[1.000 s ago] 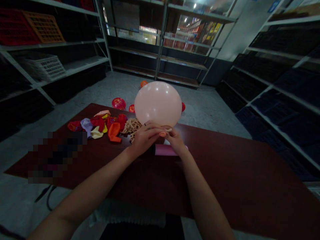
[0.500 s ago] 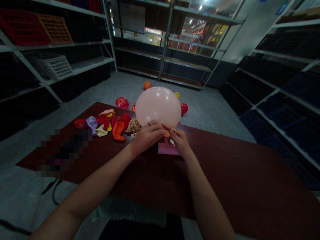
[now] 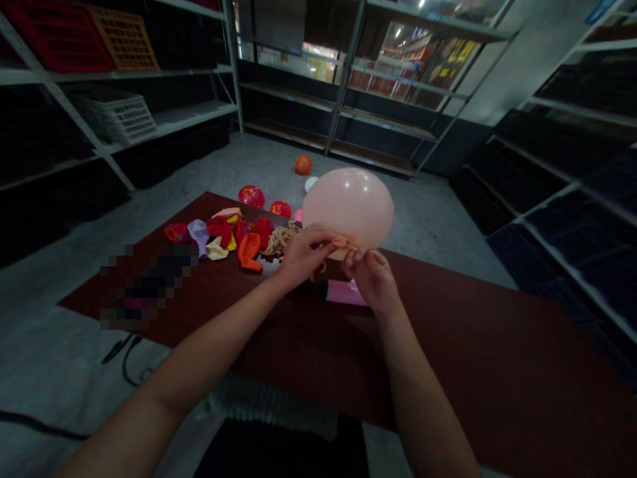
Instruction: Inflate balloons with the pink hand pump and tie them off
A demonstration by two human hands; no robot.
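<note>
1. At twelve o'clock from the person, the pale pink balloon (image 3: 351, 204) appears over the far edge of the tabletop (image 3: 462, 332). A moment ago the left hand (image 3: 309, 251) and the right hand (image 3: 374, 277) met below it; now a small gap is between them, and the balloon has moved toward one o'clock.
2. By my judgement, this parting means that the tied end is being tightened or tested; whether it is truly closed, I cannot tell.
3. The left hand has thumb and fingertips pinched at the balloon's orange-pink mouth (image 3: 340, 241). The right hand, toward four o'clock from this mouth, is curled almost to a fist; what it has inside, I cannot see.
4. The balloon looks round, full and smooth, with small bright spots on top and more orange colour near the mouth.
5. Toward eleven o'clock lie a beige string heap (image 3: 279, 240) and limp balloons (image 3: 219, 230). A pink tube (image 3: 343, 293) lies on the tabletop near the right hand.
</note>
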